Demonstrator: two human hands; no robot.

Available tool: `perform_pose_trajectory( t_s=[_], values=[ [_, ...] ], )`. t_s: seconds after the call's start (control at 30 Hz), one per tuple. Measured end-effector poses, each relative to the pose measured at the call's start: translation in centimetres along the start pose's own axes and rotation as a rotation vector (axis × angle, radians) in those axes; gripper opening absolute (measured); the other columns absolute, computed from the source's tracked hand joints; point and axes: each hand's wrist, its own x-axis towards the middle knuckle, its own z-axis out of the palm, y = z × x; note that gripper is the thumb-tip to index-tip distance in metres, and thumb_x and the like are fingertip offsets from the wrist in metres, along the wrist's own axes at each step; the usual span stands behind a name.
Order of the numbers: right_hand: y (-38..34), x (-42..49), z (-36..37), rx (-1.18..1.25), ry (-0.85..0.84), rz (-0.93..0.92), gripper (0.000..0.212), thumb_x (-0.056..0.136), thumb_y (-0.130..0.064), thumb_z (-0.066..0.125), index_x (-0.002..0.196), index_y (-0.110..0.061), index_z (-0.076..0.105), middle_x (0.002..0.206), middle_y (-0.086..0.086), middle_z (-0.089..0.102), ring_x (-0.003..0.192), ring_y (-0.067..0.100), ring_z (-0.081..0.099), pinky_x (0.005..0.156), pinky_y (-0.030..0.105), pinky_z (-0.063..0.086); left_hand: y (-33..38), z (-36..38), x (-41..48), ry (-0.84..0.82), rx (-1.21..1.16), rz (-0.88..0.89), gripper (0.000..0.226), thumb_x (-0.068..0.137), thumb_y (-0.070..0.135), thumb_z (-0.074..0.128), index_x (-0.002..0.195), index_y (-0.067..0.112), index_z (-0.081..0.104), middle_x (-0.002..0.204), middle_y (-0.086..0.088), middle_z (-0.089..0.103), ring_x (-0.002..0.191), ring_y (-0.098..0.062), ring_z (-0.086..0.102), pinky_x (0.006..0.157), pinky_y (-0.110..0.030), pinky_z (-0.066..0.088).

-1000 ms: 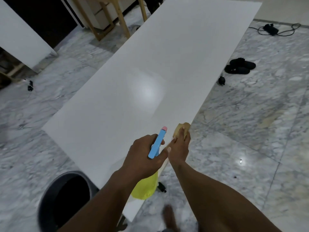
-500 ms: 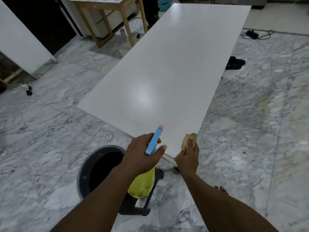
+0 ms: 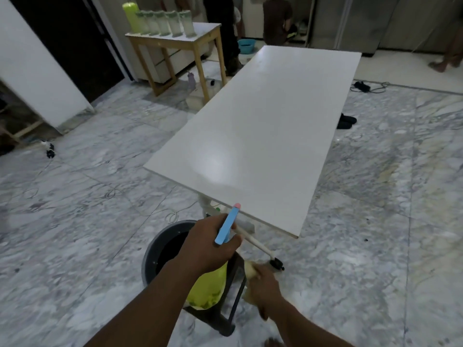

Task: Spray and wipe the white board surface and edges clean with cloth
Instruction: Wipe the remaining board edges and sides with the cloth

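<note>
- Big change vs. half a sec ago: right hand (image 3: pixel 263 284) w/ the crumpled yellowish wiping cloth (image 3: pixel 251 267) is off the board. It was pressed on the near right corner edge; now it's down low beside the body, over the floor, well apart from the board.
- Large flat white rectangular board (image 3: pixel 258 136) now sits further off in view, whole length visible, near corner (image 3: pixel 297 236) free of any hand. The person looks to have stepped back.
- Left hand (image 3: pixel 210 246) stays clamped round the yellow-green spray bottle w/ blue trigger head and pink nozzle tip (image 3: pixel 226 229); nozzle points fwd toward the near short edge, bottle body hanging below the fist.
- Right hand closed on the cloth, blurred, so exact finger hold can't be told.
- Below the hands: dark grey round bucket (image 3: pixel 160 249) on the grey-white marble floor (image 3: pixel 75 196); a white tube leg w/ black foot (image 3: pixel 255 242) runs under the board's near end.
- Meaning, as a guess: the corner/edge wipe on this side prob. finished, or it's a pause to check. Surface looks even w/ one ceiling glare patch, no streaks visible from here.
- Next prob. needs: re-approach, spray, cloth back on the near short edge or left long edge. Neither is being touched now.
</note>
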Motion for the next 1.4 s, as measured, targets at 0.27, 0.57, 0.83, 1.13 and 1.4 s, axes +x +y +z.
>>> perform_pose_trajectory(
  t_s=[0.27,0.57,0.83,1.13,1.4],
  values=[
    [-14.3,-0.5,1.3,0.77,-0.397,0.153,0.035,0.092,-0.019,0.048,0.112,0.006,0.059,0.097,0.021,0.064,0.079,0.031,0.068,0.064,0.037,0.061,-4.8,-7.6,-3.1,0.151,0.022,-0.05,0.018,0.09,0.038,0.073,0.082,0.03,0.059,0.072,0.005,0.063,0.069,-0.015,0.062,0.063,-0.029,0.044],
    [-26.2,-2.1,15.8,0.957,-0.556,0.086,0.065,0.086,-0.053,0.057,0.121,0.001,0.066,0.116,0.024,0.068,0.101,0.038,0.067,0.095,0.047,0.051,-17.9,-19.2,-6.1,0.223,-0.008,-0.076,0.022,0.084,0.057,0.072,0.086,0.039,0.059,0.083,0.006,0.07,0.076,-0.013,0.066,0.068,-0.031,0.049],
    [-32.0,-4.5,32.7,1.135,-0.69,0.08,0.083,0.082,-0.067,0.058,0.127,0.003,0.062,0.132,0.028,0.059,0.118,0.043,0.06,0.097,0.054,0.05,-32.6,-33.4,-9.6,0.222,0.147,-0.16,0.018,0.092,0.047,0.075,0.094,0.037,0.061,0.087,0.012,0.066,0.084,-0.015,0.065,0.067,-0.026,0.044],
    [-38.3,-2.9,39.6,0.693,-0.624,-0.066,0.037,0.091,0.004,0.049,0.128,0.005,0.051,0.121,0.025,0.066,0.114,0.037,0.064,0.108,0.042,0.044,-38.6,-40.8,-6.4,0.216,0.095,-0.108,0.024,0.092,0.049,0.075,0.101,0.028,0.068,0.093,0.008,0.071,0.087,-0.019,0.068,0.077,-0.035,0.054],
    [-42.4,4.0,42.0,0.733,-0.363,-0.065,0.039,0.089,0.008,0.047,0.127,0.001,0.054,0.105,0.025,0.072,0.093,0.034,0.072,0.086,0.041,0.059,-41.1,-43.6,2.7,0.104,0.116,-0.002,0.025,0.091,0.05,0.073,0.101,0.027,0.069,0.091,0.004,0.073,0.084,-0.018,0.069,0.077,-0.038,0.057]
  ],
)
